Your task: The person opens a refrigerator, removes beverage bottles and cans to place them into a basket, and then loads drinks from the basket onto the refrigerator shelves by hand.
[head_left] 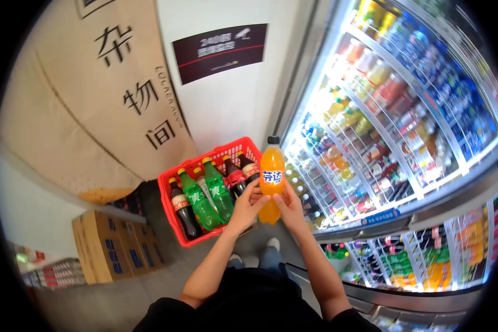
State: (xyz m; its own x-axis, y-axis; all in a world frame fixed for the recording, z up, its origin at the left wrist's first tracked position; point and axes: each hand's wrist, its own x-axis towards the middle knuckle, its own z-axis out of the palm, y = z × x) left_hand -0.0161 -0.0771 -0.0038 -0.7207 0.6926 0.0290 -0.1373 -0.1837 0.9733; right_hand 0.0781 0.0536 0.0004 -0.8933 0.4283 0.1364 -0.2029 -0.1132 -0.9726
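Observation:
Upright between my hands is an orange soda bottle (271,160) with a black cap and a white-and-blue label. The fingers of my left hand (250,207) close on its left side, and my right hand (289,203) grips its right side, low on the body. Behind and to the left of the bottle, a red plastic basket (174,218) stands on the floor. Inside it lean green soda bottles (201,205) and dark cola bottles (183,213), several in all. The soda bottle overlaps the basket's right edge.
A lit drinks fridge (393,110) with shelves of bottles fills the right side, with a lower section (420,254) below. Cardboard boxes (102,243) sit on the floor at left. A beige curtain (83,94) hangs beside a white wall (227,110) bearing a dark sign (221,52).

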